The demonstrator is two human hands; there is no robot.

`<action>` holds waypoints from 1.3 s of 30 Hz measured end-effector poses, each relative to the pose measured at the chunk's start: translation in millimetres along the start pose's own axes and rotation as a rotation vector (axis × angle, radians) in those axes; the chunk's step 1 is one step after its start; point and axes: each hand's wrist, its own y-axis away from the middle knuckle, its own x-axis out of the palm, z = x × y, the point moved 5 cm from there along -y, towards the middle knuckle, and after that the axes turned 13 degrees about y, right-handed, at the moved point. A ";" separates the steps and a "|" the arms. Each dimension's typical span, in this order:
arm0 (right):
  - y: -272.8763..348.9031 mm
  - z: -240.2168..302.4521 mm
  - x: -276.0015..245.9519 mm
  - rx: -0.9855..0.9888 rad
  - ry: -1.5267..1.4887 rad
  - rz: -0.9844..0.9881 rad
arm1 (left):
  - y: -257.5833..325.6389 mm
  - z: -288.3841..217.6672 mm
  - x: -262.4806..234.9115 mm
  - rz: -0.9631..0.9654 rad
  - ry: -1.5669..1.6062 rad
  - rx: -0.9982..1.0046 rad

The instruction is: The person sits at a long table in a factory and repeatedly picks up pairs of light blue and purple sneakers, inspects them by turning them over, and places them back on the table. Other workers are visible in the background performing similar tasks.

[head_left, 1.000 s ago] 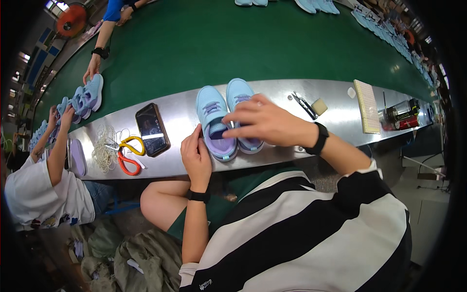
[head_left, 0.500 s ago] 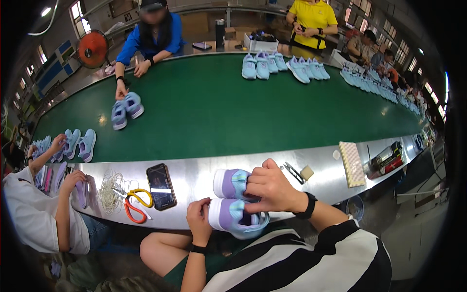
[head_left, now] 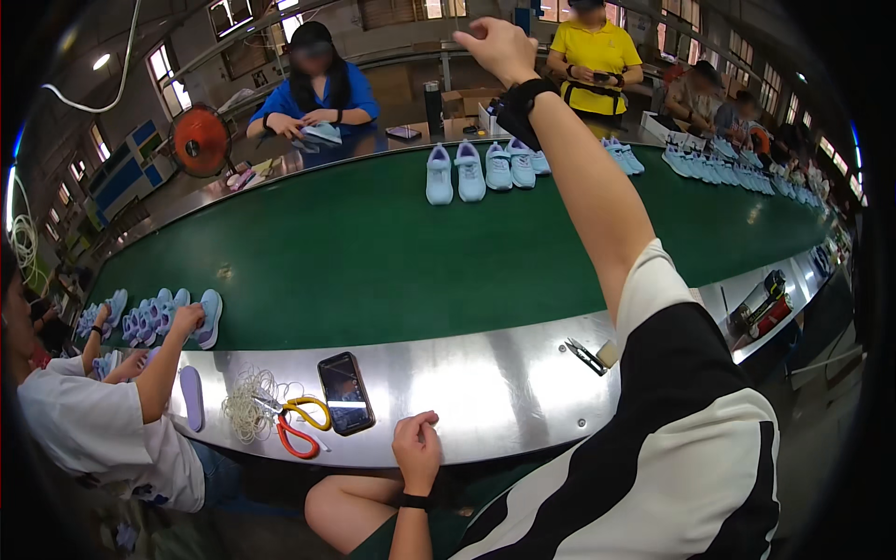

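My right arm stretches far across the green belt, and my right hand (head_left: 504, 49) is raised near its far side. Its visible fingers are apart, with nothing seen in them. Below it, several light blue sneakers (head_left: 469, 173) stand in a row on the belt, some partly hidden by my forearm. My left hand (head_left: 417, 450) rests at the near edge of the metal table (head_left: 485, 397), fingers curled in and nothing visible between them. Left of it lie a dark phone (head_left: 346, 394), scissors (head_left: 301, 427) with yellow and red handles, and a tangle of pale cord (head_left: 250, 408).
Thread snips (head_left: 585, 356) and a tan block (head_left: 608, 354) lie by my right sleeve. At left, a person in white touches a blue sneaker (head_left: 209, 319) near a lilac insole (head_left: 191, 398). Across the belt, a person in blue handles a shoe (head_left: 324, 133); another wears yellow.
Both sneakers have left my hands and the metal table. My right arm has swung up and forward over the belt. The person in blue has drawn shoes back from the belt.
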 end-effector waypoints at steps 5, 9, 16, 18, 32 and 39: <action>95.1 72.8 -32.8 -0.295 -0.484 0.217 | 0.9 1.0 -0.3 0.008 -0.029 0.048; 257.7 92.6 -39.0 -0.352 -0.847 0.654 | -0.7 -2.2 -4.5 0.016 -0.050 0.012; 421.0 87.8 -35.8 -0.064 -1.084 1.053 | 3.6 0.2 7.6 0.061 -0.167 0.111; 435.2 76.3 -26.3 -0.027 -1.077 0.975 | 7.8 3.8 11.9 0.052 -0.173 0.121; 472.9 49.5 15.6 0.636 -1.264 1.293 | 10.2 -20.9 15.7 0.058 -0.371 0.149; 474.8 54.2 20.2 0.618 -1.264 1.271 | 8.6 -29.2 18.5 0.061 -0.418 0.204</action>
